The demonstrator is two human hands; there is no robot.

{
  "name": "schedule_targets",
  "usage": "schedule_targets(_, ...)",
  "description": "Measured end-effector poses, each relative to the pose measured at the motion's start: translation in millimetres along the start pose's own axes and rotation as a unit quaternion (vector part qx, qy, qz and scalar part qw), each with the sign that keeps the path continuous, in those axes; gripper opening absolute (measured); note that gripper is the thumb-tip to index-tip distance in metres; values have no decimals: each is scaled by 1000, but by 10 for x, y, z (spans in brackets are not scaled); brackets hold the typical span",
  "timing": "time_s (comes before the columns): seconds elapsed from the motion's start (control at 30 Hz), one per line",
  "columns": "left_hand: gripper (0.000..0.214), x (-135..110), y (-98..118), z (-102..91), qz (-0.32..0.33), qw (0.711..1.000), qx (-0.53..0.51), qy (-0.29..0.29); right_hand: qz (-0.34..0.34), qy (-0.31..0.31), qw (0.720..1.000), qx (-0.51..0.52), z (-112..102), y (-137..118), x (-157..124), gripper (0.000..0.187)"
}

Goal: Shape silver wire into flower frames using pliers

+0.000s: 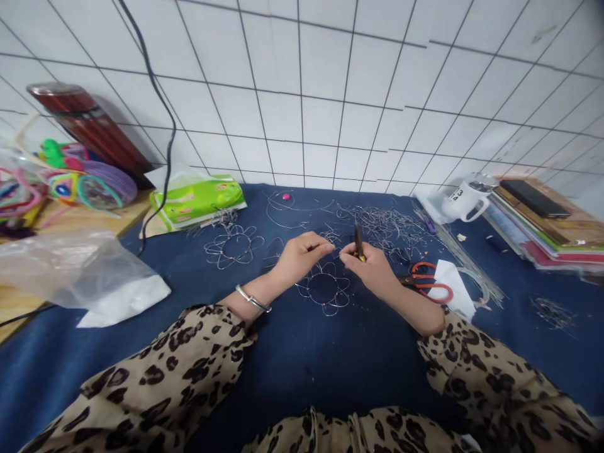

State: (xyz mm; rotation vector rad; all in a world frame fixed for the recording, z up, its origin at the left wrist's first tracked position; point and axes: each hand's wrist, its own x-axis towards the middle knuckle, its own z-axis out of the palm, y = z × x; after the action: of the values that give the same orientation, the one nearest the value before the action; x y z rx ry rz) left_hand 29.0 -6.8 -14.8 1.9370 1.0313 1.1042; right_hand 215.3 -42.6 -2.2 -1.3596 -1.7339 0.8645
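My left hand [304, 255], with a silver bangle [253, 299] on the wrist, is closed in a pinch on thin wire [333, 238] above the middle of the cloth. Close beside it, my right hand [372, 267] is wrapped round small pliers [358, 239], their dark jaws pointing up and away. Its thumb and fingertip also come together near the wire; whether they grip it I cannot tell. Just below both hands lies a flower-shaped wire ring [325, 308] with small beads. A second wire flower [234, 246] rests to the left.
Loose wire pieces [391, 226] are heaped behind my right hand. Orange-handled scissors [431, 283], straight wires [472, 267], a white mug [467, 198] and stacked books [538, 226] stand right. Left are a green tissue pack [198, 200], a plastic bag [108, 270] and a hanging black cable [170, 138].
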Motion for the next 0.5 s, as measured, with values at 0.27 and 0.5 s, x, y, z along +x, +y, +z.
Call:
schedule_targets(0.27, 16, 0, -55, 24, -10, 1000, 18, -7, 31, -22, 999, 24, 149, 33, 175, 26)
schedule_targets(0.5, 15, -17, -88, 64, -34, 999, -8, -26, 82, -64, 987, 121, 165, 121, 183, 27)
